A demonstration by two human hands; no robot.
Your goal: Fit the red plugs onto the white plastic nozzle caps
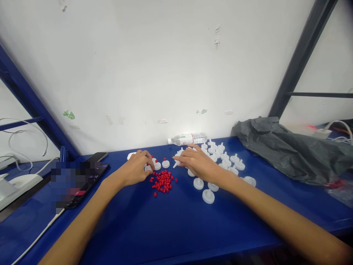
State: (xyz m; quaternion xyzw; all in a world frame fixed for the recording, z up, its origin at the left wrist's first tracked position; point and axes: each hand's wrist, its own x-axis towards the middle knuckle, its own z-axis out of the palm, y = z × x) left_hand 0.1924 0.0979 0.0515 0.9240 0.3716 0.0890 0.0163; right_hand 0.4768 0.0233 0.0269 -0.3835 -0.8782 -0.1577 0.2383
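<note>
My left hand (pixel 136 168) is curled at the left of the group, its fingers closed around a white plastic disc with a stem (pixel 149 168). Beside it, another white disc (pixel 166 164) stands with a small red cap on its stem. Just in front lies a pile of small red caps (pixel 163 181). My right hand (pixel 197 161) pinches a white stemmed disc (pixel 177 162) whose stem points down to the left. Several uncapped white discs (pixel 208 196) are spread under and around this hand, most with stems up.
A clear plastic bottle (pixel 189 139) lies against the wall behind the discs. Dark grey plastic sheeting (pixel 275 151) covers the right side of the blue table (pixel 171 228). At left are a phone (pixel 92 180) with a white cable and another dark phone (pixel 96 157).
</note>
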